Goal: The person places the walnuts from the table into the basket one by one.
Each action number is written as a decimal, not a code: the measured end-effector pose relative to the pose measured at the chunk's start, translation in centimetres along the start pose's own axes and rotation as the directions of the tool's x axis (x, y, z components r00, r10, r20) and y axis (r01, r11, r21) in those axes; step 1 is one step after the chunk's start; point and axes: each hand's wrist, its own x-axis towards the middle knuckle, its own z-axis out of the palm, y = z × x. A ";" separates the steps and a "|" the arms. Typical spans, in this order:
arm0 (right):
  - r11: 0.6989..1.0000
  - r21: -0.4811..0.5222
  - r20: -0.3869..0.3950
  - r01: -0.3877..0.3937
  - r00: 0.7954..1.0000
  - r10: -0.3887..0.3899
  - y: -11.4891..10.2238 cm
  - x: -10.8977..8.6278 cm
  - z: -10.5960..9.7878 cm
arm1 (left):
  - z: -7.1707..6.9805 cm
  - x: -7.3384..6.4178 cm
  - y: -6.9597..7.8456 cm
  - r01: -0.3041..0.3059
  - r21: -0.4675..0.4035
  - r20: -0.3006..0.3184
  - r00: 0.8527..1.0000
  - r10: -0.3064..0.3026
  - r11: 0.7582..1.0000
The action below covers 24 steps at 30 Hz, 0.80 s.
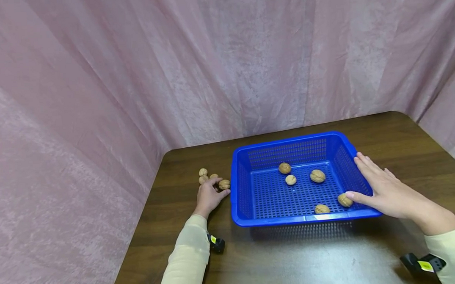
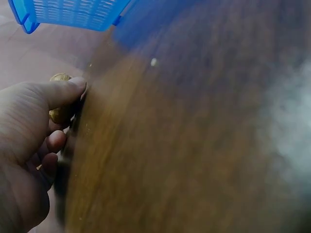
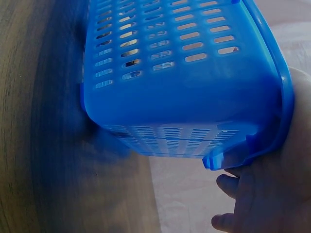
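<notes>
Five walnuts lie in the blue plastic basket, apparently done, and at least four more on the wooden table seem outstanding beside the left hand, its fingers curled but their hold unclear, while the right hand rests on the rim, fingers nearly straight.

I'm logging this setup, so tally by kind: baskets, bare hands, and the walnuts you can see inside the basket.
Blue basket: 1
Bare hands, left hand and right hand: 2
Walnuts visible inside the basket: 5
Total: 8
</notes>
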 end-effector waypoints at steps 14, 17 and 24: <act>1.000 0.000 -0.009 0.006 1.000 -0.006 -0.1 -0.1 0.0 | -2.5 -0.6 1.2 -0.104 -0.090 -0.095 0.991 0.095 0.990; 1.000 0.000 -0.016 0.011 1.000 -0.011 -0.1 -0.1 0.0 | -3.6 -0.5 2.3 -0.138 -0.119 -0.116 0.985 0.125 0.983; 1.000 -0.004 -0.014 0.003 1.000 -0.003 -0.1 0.0 0.0 | -6.1 0.1 5.6 -0.232 -0.126 -0.144 0.966 0.214 0.964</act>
